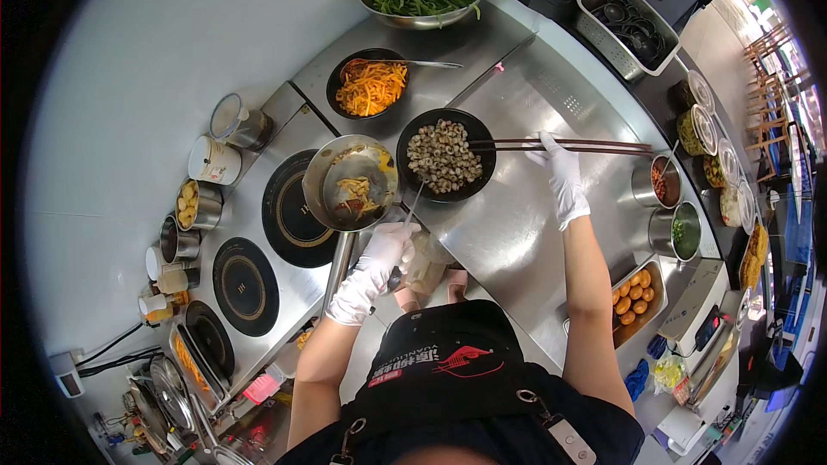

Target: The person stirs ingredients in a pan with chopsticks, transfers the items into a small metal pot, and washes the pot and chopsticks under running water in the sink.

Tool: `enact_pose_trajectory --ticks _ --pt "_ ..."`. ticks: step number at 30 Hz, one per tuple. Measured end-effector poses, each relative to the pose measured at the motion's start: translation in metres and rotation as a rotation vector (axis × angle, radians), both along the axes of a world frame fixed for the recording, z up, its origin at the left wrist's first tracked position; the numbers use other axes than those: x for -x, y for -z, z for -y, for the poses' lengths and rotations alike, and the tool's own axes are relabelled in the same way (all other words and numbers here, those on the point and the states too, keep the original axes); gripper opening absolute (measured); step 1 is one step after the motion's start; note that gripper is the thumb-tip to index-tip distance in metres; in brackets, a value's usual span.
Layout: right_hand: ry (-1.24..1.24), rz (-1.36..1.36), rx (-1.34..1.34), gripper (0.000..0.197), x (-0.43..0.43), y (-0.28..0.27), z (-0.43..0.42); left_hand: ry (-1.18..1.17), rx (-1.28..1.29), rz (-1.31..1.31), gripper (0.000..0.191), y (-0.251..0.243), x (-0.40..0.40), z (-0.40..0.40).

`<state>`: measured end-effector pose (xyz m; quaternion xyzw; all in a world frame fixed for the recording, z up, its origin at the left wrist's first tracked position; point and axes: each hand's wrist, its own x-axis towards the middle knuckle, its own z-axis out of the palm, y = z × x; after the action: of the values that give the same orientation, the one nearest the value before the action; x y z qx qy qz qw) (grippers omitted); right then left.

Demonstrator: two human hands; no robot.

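Note:
My gloved right hand (pixel 557 165) holds a pair of long dark chopsticks (pixel 601 144), whose left ends reach over the right side of a black bowl (pixel 489 174) of snails (pixel 444 158). The white-gloved left hand (pixel 391 247) is closed on the handle of a metal utensil (pixel 414 205); its far end goes into the snails. Left of the bowl is a steel saucepan (pixel 310 171) with yellowish bits and some dark red pieces in the bottom. The saucepan's long handle (pixel 338 271) passes close to my left wrist.
Shredded orange food fills a black bowl (pixel 331 87) with a spoon. Beyond stands a steel bowl (pixel 423 20) of green vegetables. Induction hobs (pixel 245 287) and several containers line the left. Two steel pots (pixel 652 232) and a tray of brown eggs (pixel 658 303) sit at right.

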<state>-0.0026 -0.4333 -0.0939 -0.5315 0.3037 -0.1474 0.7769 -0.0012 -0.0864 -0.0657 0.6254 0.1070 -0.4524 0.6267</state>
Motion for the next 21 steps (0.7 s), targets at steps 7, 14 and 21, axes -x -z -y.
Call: enact_pose_trajectory --ticks 7,14,21 --pt "-0.057 0.095 -0.083 0.019 0.007 0.025 -0.013 0.022 0.023 0.008 0.031 0.013 -0.006 0.001" --pt "-0.187 0.162 0.183 0.018 0.028 -0.021 -0.035 0.008 0.028 -0.004 0.033 0.019 -0.004 -0.003" --pt "-0.282 0.205 0.472 0.013 0.048 -0.07 -0.034 0.003 0.055 0.021 0.033 0.011 0.002 -0.007"
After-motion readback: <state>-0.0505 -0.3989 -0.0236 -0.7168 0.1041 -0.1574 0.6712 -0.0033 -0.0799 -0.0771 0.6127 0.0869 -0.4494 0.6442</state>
